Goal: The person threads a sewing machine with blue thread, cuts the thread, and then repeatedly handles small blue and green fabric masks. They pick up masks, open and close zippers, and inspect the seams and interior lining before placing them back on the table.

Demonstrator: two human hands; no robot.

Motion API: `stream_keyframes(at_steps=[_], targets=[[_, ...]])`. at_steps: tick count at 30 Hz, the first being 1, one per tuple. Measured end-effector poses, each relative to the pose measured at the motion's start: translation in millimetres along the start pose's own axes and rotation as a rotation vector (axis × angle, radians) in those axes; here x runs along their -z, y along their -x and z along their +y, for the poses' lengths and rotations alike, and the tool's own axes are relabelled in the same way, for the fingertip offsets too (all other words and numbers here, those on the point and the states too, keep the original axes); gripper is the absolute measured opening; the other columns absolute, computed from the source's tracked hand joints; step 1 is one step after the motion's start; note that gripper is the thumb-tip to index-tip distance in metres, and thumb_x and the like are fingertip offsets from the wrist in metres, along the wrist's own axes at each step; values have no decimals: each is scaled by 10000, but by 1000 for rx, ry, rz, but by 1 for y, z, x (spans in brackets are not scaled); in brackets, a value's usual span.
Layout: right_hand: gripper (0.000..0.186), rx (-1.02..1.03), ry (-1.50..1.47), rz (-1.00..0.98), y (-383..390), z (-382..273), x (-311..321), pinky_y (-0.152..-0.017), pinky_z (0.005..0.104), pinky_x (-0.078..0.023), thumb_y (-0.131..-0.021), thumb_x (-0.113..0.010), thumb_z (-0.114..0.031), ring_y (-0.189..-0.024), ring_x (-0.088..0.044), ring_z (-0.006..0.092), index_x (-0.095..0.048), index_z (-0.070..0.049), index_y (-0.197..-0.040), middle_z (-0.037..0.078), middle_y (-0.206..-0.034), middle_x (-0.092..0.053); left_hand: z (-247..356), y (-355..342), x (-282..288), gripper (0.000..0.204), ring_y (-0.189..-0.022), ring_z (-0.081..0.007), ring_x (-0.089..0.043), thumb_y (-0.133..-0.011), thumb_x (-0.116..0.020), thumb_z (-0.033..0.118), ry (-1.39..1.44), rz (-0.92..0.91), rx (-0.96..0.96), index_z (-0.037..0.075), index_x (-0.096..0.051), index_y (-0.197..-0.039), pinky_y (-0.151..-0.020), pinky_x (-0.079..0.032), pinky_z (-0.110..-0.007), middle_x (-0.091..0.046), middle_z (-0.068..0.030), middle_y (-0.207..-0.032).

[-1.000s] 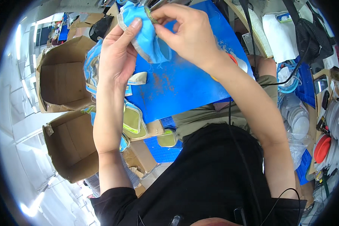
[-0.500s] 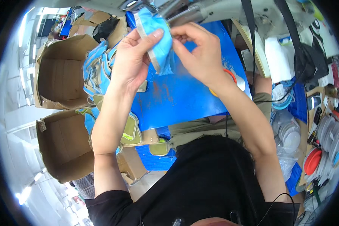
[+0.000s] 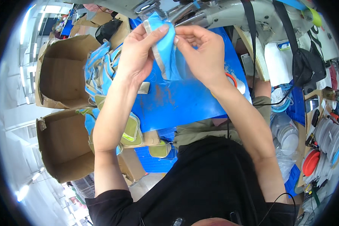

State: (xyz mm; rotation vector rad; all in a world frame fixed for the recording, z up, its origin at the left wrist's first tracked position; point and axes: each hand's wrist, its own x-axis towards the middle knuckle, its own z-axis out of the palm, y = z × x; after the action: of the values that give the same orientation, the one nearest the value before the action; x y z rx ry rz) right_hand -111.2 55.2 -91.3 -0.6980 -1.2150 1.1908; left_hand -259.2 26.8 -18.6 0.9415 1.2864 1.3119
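A blue fabric piece (image 3: 168, 59) with a beige edging strip hangs between my hands, close below the metal parts of a sewing machine (image 3: 188, 16). My left hand (image 3: 138, 54) grips its beige-edged side, thumb on top. At the opposite edge, my right hand (image 3: 204, 51) pinches the cloth between thumb and curled fingers. Beneath lies a blue work surface (image 3: 165, 107) with brown worn marks. A small beige piece (image 3: 143, 88) rests on it beside my left wrist.
Two open cardboard boxes (image 3: 62, 81) stand at left, with a heap of blue and beige fabric pieces (image 3: 98, 71) next to them. Olive pieces (image 3: 132, 130) lie below my left forearm. An orange-red ring (image 3: 231, 79) is near my right forearm. A black pouch (image 3: 309, 67) hangs at right.
Both hands and the blue fabric have shifted slightly right in the picture. The grip of each hand on the cloth stays much the same.
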Motion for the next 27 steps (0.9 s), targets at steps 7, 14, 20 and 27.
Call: stream_keyframes(at_steps=[7, 14, 20, 27], targets=[[217, 2, -102, -30, 5, 11, 3, -762, 252, -549, -872, -773, -64, -826, -694, 102, -754, -13, -1082, 64, -939, -761, -4, 3, 5, 363, -925, -137, -708, -840, -805, -7, -278, 12, -187, -42, -638, -1161, -856, -571, -273, -743, -119, -1055], [192, 172, -46, 20, 18, 30, 0, -634, 267, -519, -808, -807, -77, -772, -692, 155, -723, -34, -975, 62, -887, -708, -7, -4, 15, 267, -949, -147, -706, -892, -764, 26, -153, -109, -118, 6, -647, -1131, -910, -547, -302, -745, -97, -1049], [176, 211, -36, -17, 16, 39, 5, -641, 288, -532, -809, -785, -40, -772, -689, 167, -711, -28, -969, 78, -872, -685, -13, -3, 18, 228, -1006, -159, -695, -922, -721, 16, -11, -140, -85, 24, -648, -1137, -946, -538, -320, -729, -89, -1098], [183, 229, -29, -78, 12, 36, 11, -671, 294, -540, -814, -761, -14, -760, -676, 185, -707, -20, -988, 98, -878, -678, -9, -1, 9, 181, -1015, -163, -688, -971, -674, 145, 52, -27, -8, 34, -652, -1113, -941, -537, -336, -720, -68, -1075]])
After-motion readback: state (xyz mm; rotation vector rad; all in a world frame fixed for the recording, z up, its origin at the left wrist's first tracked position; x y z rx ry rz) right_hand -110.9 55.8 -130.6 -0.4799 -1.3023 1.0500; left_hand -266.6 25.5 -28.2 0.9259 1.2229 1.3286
